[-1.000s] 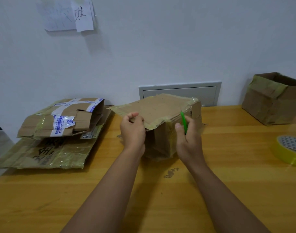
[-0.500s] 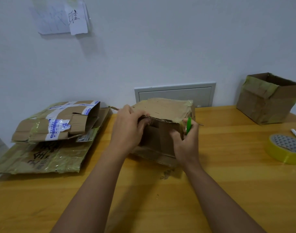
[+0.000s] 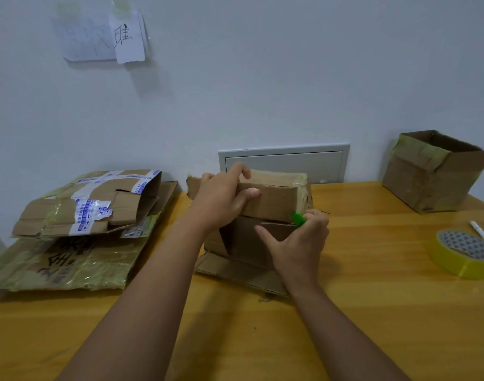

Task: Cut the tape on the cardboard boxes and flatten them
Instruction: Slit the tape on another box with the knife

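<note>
A small brown cardboard box (image 3: 274,199) with yellowish tape on its edges lies on its side at the middle of the wooden table (image 3: 373,298), its flaps open toward me. My left hand (image 3: 221,199) grips the box's upper panel, thumb on the front face and fingers over the top. My right hand (image 3: 298,243) holds a green cutter (image 3: 298,220) at the box's right front corner, with its thumb against the inner flap. The cutter's blade is hidden.
Flattened taped boxes (image 3: 78,229) are stacked at the left of the table. An open cardboard box (image 3: 433,171) stands at the back right. A yellow tape roll (image 3: 463,254) and a white pen (image 3: 483,233) lie at the right edge. A white wall panel (image 3: 285,160) sits behind the box.
The box has been tipped further, so its upper panel is lower. My left hand moved over the top and grips it. My right hand with the cutter slid down to the right front corner.
</note>
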The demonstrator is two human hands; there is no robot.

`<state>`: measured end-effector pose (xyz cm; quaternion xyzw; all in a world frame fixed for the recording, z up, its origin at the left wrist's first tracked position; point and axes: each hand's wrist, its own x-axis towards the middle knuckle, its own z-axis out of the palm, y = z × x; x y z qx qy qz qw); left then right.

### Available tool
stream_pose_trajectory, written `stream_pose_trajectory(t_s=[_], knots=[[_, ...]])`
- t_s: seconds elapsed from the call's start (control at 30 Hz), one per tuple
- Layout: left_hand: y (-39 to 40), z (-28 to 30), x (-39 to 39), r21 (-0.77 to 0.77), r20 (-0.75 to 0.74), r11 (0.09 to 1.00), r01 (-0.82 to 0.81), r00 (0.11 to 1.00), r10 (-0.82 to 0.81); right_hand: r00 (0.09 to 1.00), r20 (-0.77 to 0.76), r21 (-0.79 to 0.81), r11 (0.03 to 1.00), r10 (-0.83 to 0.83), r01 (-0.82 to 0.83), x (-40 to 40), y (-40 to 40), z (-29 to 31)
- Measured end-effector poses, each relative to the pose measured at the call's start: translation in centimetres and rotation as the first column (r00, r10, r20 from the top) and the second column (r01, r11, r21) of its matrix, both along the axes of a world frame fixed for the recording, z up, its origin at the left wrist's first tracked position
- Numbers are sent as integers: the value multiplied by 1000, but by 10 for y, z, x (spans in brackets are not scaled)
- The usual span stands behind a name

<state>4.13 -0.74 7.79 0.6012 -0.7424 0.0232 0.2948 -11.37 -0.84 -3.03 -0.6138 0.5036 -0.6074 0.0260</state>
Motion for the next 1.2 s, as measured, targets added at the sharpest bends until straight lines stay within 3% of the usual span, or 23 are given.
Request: stream_pose_trajectory(t_s=[0.07,0.2,0.37,0.5,0.67,0.77,0.9,1.03,1.2], knots=[[-7,-4,-2,-49,-81,999,2,997,-6,999,-34,-9,999,-38,38,1,-2,0],[-19,-29,3,-309,-95,945,-105,992,79,995,-90,-29,999,-40,38,4,-5,0],[-14,-63,14,-258,-123,960,-107,989,77,997,-77,-31,999,-12,10,4,-7,0],[-12,-61,23,-97,-126,993,-63,991,51,996,-86,-21,1000,21,-23,8,-5,0],[-18,-60,32,34,51,999,35,998,-36,997,-68,48,998,42,-39,9,-4,-3],[-20,-66,39,25,88,1000,-17,996,15,996,-34,102,991,87,-83,2,-7,-2],[-22,-68,50,57,-11,986,-157,987,158,988,-49,122,983,145,-139,-3,-11,0],[-16,-69,63,110,-77,986,-128,988,136,976,-13,152,965,219,-215,-6,-14,3],[-2,-65,66,96,-21,987,-128,991,130,958,91,158,946,271,-283,-13,-21,6]])
